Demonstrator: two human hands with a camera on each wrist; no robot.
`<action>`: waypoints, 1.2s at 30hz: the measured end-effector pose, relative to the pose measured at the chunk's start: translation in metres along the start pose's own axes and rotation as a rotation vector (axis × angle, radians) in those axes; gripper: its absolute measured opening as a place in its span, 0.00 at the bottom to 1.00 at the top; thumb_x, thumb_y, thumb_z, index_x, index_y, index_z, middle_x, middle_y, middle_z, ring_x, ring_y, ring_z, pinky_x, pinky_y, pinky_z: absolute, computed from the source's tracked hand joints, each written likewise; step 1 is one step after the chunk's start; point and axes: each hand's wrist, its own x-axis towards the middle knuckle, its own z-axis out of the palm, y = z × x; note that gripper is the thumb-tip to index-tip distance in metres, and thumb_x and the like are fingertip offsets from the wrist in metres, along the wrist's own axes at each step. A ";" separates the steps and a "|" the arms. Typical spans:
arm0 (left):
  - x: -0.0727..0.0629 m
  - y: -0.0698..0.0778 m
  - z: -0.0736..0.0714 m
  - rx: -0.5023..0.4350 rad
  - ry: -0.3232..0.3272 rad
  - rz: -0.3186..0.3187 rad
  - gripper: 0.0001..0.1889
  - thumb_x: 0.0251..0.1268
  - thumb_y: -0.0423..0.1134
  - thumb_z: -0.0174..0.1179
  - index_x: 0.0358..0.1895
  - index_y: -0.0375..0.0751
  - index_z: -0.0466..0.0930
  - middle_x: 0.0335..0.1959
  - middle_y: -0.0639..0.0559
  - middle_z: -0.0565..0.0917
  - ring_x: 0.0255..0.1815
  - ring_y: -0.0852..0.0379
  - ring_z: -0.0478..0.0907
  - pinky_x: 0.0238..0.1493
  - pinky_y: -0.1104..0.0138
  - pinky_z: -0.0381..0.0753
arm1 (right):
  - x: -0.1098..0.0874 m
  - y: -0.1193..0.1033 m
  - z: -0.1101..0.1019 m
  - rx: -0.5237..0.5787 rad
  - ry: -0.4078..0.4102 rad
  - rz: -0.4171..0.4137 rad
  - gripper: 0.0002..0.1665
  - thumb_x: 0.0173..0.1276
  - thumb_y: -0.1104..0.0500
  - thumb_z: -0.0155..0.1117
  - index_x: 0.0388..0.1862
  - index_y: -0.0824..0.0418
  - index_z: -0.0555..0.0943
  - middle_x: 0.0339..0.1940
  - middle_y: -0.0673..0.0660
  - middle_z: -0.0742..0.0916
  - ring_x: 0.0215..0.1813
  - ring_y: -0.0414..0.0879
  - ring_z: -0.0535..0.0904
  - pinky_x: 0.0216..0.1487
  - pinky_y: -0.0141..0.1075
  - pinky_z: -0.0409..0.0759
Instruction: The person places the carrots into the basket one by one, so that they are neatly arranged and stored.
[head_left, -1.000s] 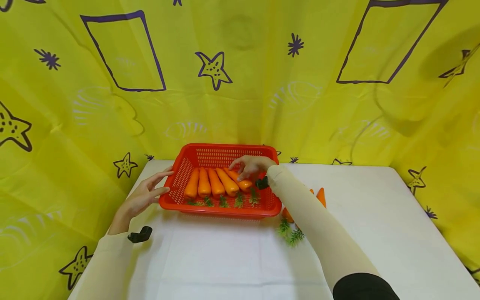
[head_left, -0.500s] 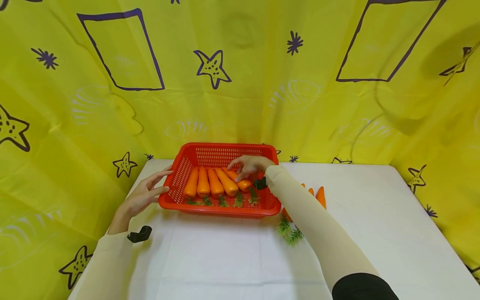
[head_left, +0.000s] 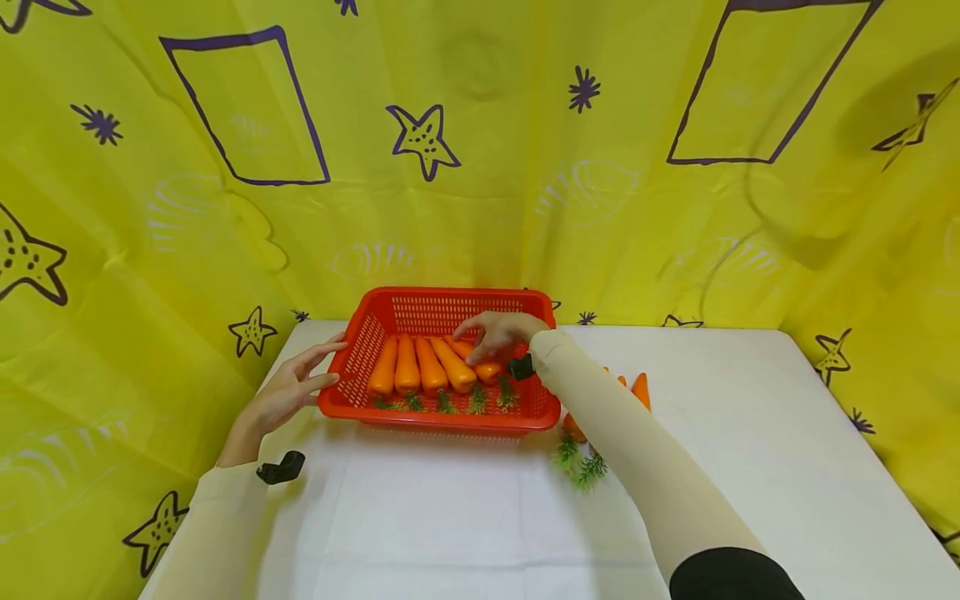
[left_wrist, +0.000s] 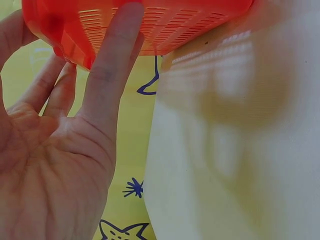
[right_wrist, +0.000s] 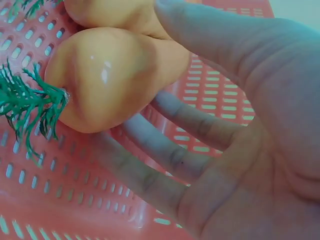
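Note:
A red perforated plastic basket [head_left: 450, 423] holds several orange carrots [head_left: 406, 367] with green tops, side by side. My left hand [head_left: 288, 390] is at the basket's left rim, its fingers outstretched; in the left wrist view its thumb [left_wrist: 112, 55] lies along the outer wall. Inside the basket, my right hand [head_left: 501, 335] is over the rightmost carrot [head_left: 489, 372]. The right wrist view shows that carrot [right_wrist: 107, 75] with my loosely extended fingers [right_wrist: 175, 157] along its side and my thumb above it. Some fingertips are hidden behind the carrot.
More carrots [head_left: 641, 390] lie right of the basket on the white table [head_left: 750, 433], partly hidden by my right forearm; their green tops [head_left: 577, 467] point towards me. A yellow patterned curtain [head_left: 487, 225] stands behind the basket and at both sides.

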 end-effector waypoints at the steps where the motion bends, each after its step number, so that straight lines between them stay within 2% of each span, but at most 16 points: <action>1: 0.000 0.000 0.000 0.000 -0.002 0.000 0.30 0.79 0.33 0.55 0.79 0.35 0.59 0.86 0.50 0.44 0.81 0.33 0.44 0.50 0.57 0.85 | -0.002 -0.001 0.000 -0.005 0.003 0.000 0.38 0.68 0.54 0.74 0.76 0.52 0.73 0.68 0.61 0.79 0.61 0.51 0.77 0.57 0.40 0.80; 6: 0.000 0.001 0.000 0.007 -0.005 0.001 0.30 0.79 0.33 0.55 0.79 0.35 0.59 0.86 0.50 0.44 0.81 0.33 0.46 0.50 0.57 0.85 | -0.013 -0.010 -0.003 -0.021 0.011 0.011 0.36 0.72 0.55 0.70 0.77 0.54 0.71 0.63 0.63 0.81 0.48 0.51 0.82 0.50 0.45 0.83; 9: 0.001 0.002 0.000 0.017 -0.003 0.004 0.30 0.78 0.33 0.56 0.78 0.35 0.60 0.86 0.49 0.44 0.81 0.33 0.46 0.49 0.56 0.85 | -0.020 -0.015 -0.006 -0.031 -0.002 -0.013 0.36 0.74 0.55 0.69 0.78 0.56 0.69 0.59 0.64 0.83 0.44 0.53 0.82 0.47 0.47 0.84; 13: 0.001 0.004 -0.001 0.025 -0.001 0.006 0.30 0.78 0.33 0.56 0.78 0.34 0.60 0.86 0.48 0.45 0.81 0.32 0.46 0.48 0.55 0.85 | -0.034 -0.020 -0.011 -0.044 -0.008 -0.082 0.34 0.76 0.57 0.66 0.77 0.59 0.69 0.57 0.64 0.84 0.43 0.58 0.83 0.48 0.49 0.85; 18: 0.000 0.005 0.000 0.022 -0.009 0.001 0.30 0.77 0.33 0.57 0.78 0.35 0.61 0.86 0.49 0.45 0.81 0.32 0.46 0.49 0.55 0.85 | -0.058 -0.022 -0.016 -0.093 0.043 -0.157 0.32 0.77 0.57 0.64 0.77 0.59 0.70 0.58 0.65 0.83 0.45 0.65 0.85 0.48 0.52 0.85; 21: 0.000 0.005 0.000 0.020 -0.010 -0.004 0.30 0.78 0.33 0.56 0.78 0.36 0.61 0.86 0.50 0.45 0.81 0.32 0.45 0.49 0.55 0.85 | -0.071 -0.019 -0.019 -0.110 0.085 -0.193 0.31 0.76 0.56 0.65 0.76 0.56 0.71 0.59 0.65 0.83 0.44 0.63 0.86 0.47 0.52 0.85; 24: -0.001 0.005 0.001 0.014 -0.008 -0.007 0.30 0.78 0.32 0.55 0.79 0.36 0.60 0.86 0.50 0.44 0.81 0.32 0.44 0.50 0.56 0.85 | -0.086 -0.017 -0.022 -0.091 0.125 -0.229 0.30 0.76 0.56 0.66 0.74 0.55 0.73 0.61 0.65 0.83 0.42 0.56 0.87 0.46 0.53 0.85; 27: -0.001 0.004 0.001 0.009 -0.010 -0.007 0.30 0.79 0.32 0.54 0.79 0.37 0.60 0.86 0.51 0.44 0.81 0.32 0.45 0.50 0.57 0.85 | -0.100 -0.014 -0.024 -0.066 0.153 -0.274 0.29 0.76 0.59 0.65 0.74 0.57 0.73 0.61 0.66 0.82 0.37 0.52 0.86 0.44 0.53 0.85; 30: -0.002 0.004 0.001 -0.001 -0.017 -0.004 0.29 0.79 0.32 0.54 0.79 0.37 0.60 0.86 0.51 0.43 0.81 0.32 0.45 0.51 0.57 0.84 | -0.115 -0.010 -0.025 -0.054 0.184 -0.292 0.29 0.77 0.60 0.64 0.74 0.58 0.72 0.62 0.66 0.81 0.36 0.54 0.87 0.40 0.49 0.85; 36: -0.002 0.004 0.001 -0.009 -0.026 -0.005 0.30 0.79 0.32 0.54 0.80 0.38 0.59 0.86 0.52 0.43 0.81 0.31 0.44 0.52 0.56 0.84 | -0.146 0.000 -0.026 -0.059 0.258 -0.290 0.29 0.76 0.60 0.64 0.74 0.57 0.73 0.63 0.65 0.80 0.42 0.58 0.87 0.39 0.44 0.85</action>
